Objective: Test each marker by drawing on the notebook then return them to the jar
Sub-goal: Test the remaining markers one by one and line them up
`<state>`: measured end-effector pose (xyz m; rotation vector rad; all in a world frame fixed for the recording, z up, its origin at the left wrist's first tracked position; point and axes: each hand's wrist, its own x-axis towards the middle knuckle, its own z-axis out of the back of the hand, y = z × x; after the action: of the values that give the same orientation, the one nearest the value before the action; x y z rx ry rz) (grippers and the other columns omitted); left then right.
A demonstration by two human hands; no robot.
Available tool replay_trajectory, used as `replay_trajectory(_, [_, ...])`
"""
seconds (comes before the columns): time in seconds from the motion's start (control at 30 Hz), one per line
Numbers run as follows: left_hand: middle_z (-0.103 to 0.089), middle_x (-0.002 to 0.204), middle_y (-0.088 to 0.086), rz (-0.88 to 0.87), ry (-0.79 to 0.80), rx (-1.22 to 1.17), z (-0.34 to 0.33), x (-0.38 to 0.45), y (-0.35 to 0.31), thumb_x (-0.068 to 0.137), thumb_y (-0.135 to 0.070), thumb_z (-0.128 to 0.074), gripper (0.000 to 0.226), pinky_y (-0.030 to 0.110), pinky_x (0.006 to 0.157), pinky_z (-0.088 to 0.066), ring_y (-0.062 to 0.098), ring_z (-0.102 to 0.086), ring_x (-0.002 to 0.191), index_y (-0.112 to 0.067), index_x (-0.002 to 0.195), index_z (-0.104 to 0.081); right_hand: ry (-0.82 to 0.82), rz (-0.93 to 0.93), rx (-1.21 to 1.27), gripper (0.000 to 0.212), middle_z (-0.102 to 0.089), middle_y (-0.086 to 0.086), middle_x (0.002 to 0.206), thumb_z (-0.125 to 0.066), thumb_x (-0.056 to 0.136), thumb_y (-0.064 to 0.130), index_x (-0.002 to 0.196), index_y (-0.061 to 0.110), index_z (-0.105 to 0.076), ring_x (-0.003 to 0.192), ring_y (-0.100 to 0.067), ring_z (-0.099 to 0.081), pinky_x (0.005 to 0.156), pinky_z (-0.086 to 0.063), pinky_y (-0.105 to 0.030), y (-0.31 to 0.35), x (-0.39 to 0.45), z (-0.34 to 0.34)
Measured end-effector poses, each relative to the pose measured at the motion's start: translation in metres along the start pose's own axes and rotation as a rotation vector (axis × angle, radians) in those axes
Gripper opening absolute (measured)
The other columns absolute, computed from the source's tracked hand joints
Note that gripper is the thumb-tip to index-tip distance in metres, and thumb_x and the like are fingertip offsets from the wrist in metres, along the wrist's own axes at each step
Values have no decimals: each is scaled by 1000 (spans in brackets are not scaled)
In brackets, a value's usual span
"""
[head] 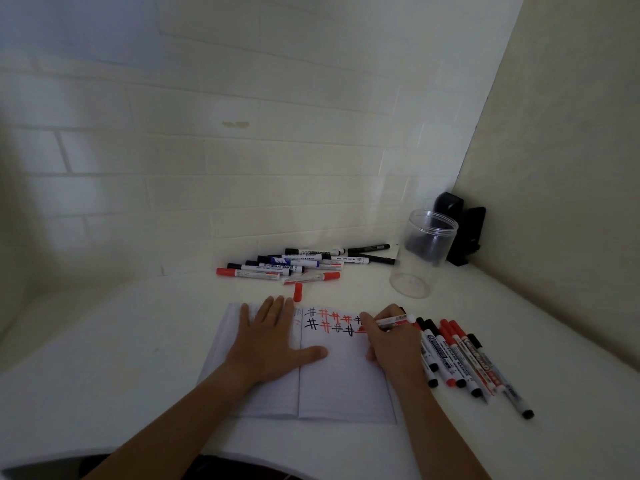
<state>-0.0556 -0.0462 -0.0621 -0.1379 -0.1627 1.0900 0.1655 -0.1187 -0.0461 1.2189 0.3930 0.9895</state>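
An open notebook (pixel 341 382) lies on the white table, its right page carrying two rows of black and red hash marks (pixel 330 322). My left hand (pixel 273 341) presses flat on the left page. My right hand (pixel 391 337) grips an uncapped red marker (pixel 394 320) with its tip on the page at the end of the lower row. Its red cap (pixel 297 292) lies just beyond the notebook. A clear plastic jar (pixel 420 254) stands upright and holds no markers, back right.
A pile of several capped markers (pixel 294 266) lies beyond the notebook. Another row of several markers (pixel 464 358) lies right of the notebook by my right hand. A black object (pixel 462 233) stands in the corner behind the jar. Walls close the back and right.
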Motion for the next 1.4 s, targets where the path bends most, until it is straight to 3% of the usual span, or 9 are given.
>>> replay_trajectory(0.17, [5,168,2,-2,10,17,0,0,0,61,-105,-11,132,57,121,9,18,9,154,-19,160,4,-11,-35,15,28,-57,-25,53,-67,91,11,75,-2,-49,32,-23,-54,38,-41,-30,-3,2,0])
replay_trajectory(0.47, [7,168,3,7,39,12,0,2,0,66,-101,-6,125,56,121,10,19,11,154,-18,160,4,-35,-17,-5,30,-53,-13,50,-68,89,9,69,6,-45,33,-23,-51,36,-39,-27,-5,4,0])
replay_trajectory(0.53, [4,168,3,9,110,-8,7,5,0,81,-89,-11,103,58,120,8,21,9,154,-22,160,0,-56,27,-8,33,-50,-4,50,-68,88,9,66,12,-44,35,-16,-47,37,-37,-26,-7,5,-2])
replay_trajectory(0.6, [-15,165,6,2,113,4,17,13,-3,101,-61,-24,64,63,120,-7,26,-9,153,-28,156,-16,-57,78,-40,32,-54,-1,54,-70,89,15,66,16,-47,41,-16,-50,41,-41,-27,-9,8,-4])
replay_trajectory(0.7, [-54,140,5,179,-71,-220,29,31,-4,100,-56,-40,53,49,108,-38,25,-51,127,-23,141,-44,-46,118,-89,30,-58,-2,56,-70,89,18,68,16,-49,48,-17,-56,44,-45,-32,-11,10,-7])
replay_trajectory(0.87, [-55,133,4,31,-271,-335,25,56,-3,99,-33,-57,49,38,103,-42,23,-50,126,-28,146,-44,-53,147,5,31,-54,-2,55,-70,90,14,69,11,-48,45,-13,-50,41,-39,-28,-11,9,-8])
replay_trajectory(1.0, [-58,103,-3,-100,-395,-430,21,67,-3,95,-9,-62,18,30,87,-51,13,-57,95,-20,109,-66,-12,152,128,25,-61,-2,59,-73,92,19,77,14,-54,39,-23,-52,38,-41,-28,1,3,-3])
replay_trajectory(1.17, [-66,91,-5,-120,-495,-786,16,52,-15,90,2,-62,21,22,77,-56,6,-65,87,-20,91,-60,195,210,260,12,-71,0,92,-71,94,15,104,19,-68,63,-24,-72,47,-52,-32,20,-3,1])
replay_trajectory(1.4, [-65,115,-4,-178,-348,-913,11,44,-5,97,4,-52,29,12,86,-50,4,-62,108,-17,113,-63,305,183,294,3,-73,-6,95,-63,100,16,103,16,-64,64,-34,-72,47,-46,-35,21,-3,-6])
